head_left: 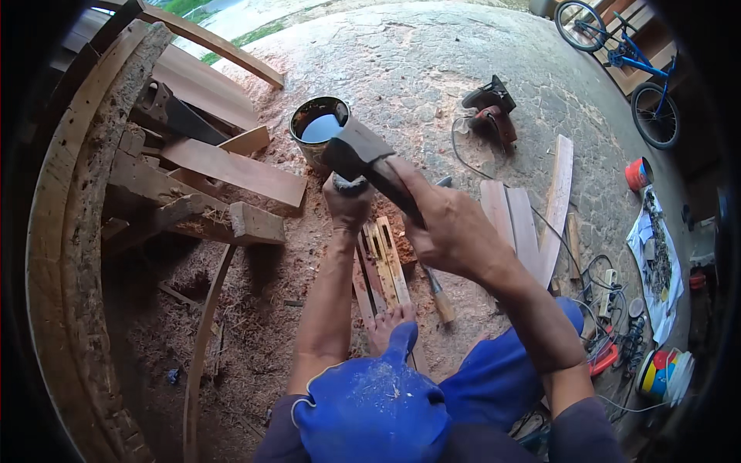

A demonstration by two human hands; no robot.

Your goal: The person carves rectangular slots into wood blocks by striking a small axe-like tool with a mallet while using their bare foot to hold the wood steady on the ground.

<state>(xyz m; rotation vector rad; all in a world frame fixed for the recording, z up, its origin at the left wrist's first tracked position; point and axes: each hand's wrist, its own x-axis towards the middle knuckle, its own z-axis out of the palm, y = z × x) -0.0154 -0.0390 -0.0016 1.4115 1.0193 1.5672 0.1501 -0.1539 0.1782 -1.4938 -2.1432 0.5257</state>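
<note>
My right hand [455, 224] is closed round the dark handle of a hatchet [361, 147], its heavy metal head raised just above my left hand. Fingers wrapped, my left hand [347, 207] grips an upright chisel [351, 185]. Only the chisel's round handle end shows; its blade is hidden by the hand and forearm. Below lie narrow wooden pieces [392, 266] with long slots cut in them, side by side on the ground. My bare foot [388, 324] presses on their near end. A second chisel [441, 301] with a wooden handle lies to their right.
A can of liquid [320, 127] stands just beyond my hands. Left are a timber stack [231, 174] and a handsaw [181, 119]. At the right lie a corded power tool [494, 116], boards [525, 231] and tangled cables [606, 301]; a blue bicycle [633, 58] is farther off. Shavings cover the ground.
</note>
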